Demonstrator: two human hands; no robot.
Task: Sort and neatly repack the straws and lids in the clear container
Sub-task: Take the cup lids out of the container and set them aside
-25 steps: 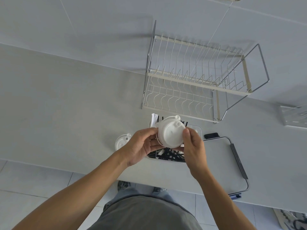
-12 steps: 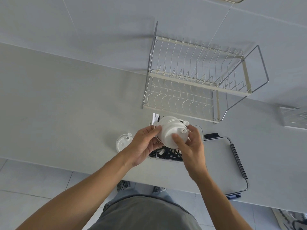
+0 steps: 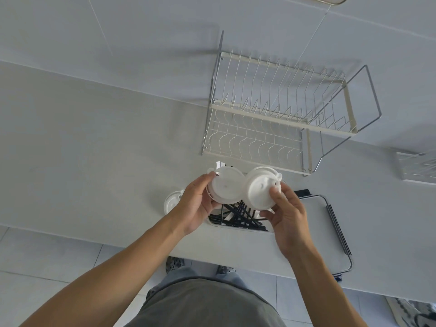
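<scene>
From the head camera, both hands are raised just above a clear container [image 3: 238, 226] that sits on the grey counter [image 3: 94, 149] near its front edge. The left hand [image 3: 197, 206] grips a white lid [image 3: 226, 186] by its rim, fingers curled round the left side. The right hand [image 3: 286, 214] holds a second white lid [image 3: 260, 188], thumb pressed on its top face and fingers under it. The two lids touch edge to edge over the container. Inside the container lies a loose, crossed tangle of black straws [image 3: 239, 215], with a white piece among them that cannot be made out. A third lid [image 3: 171, 202] lies flat on the counter just left of the left hand. Behind the container stands a wire dish rack [image 3: 271, 119], and a flat tray [image 3: 323, 223] rests to the right
</scene>
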